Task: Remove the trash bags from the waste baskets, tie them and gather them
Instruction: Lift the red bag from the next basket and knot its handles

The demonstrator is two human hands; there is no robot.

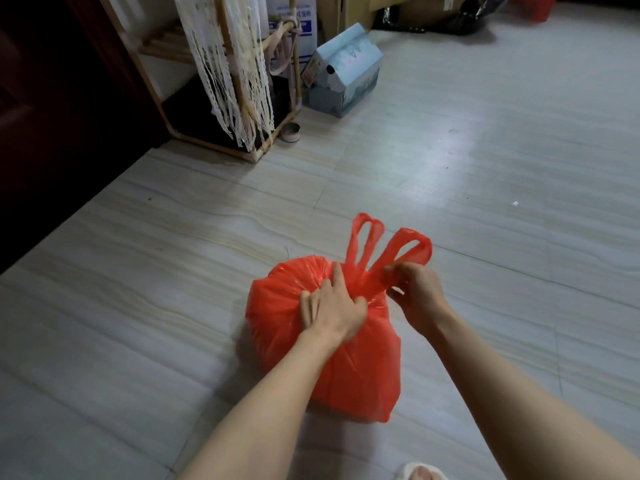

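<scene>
A full red plastic trash bag point(346, 368) sits on the tiled floor in front of me. Its two handle loops point(388, 247) stick up from the gathered neck. My left hand point(332, 306) presses on the bag's top and pinches the gathered plastic at the neck. My right hand point(415, 292) grips the base of the right handle loop, just right of the neck. No waste basket is in view.
A wooden rack point(242, 109) with hanging lace strips stands at the back left, a small tin point(290, 132) beside its foot. A blue-grey carton point(341, 69) and cardboard boxes point(360, 12) lie behind. A dark door is at the left. My slippered foot point(420, 472) shows at the bottom.
</scene>
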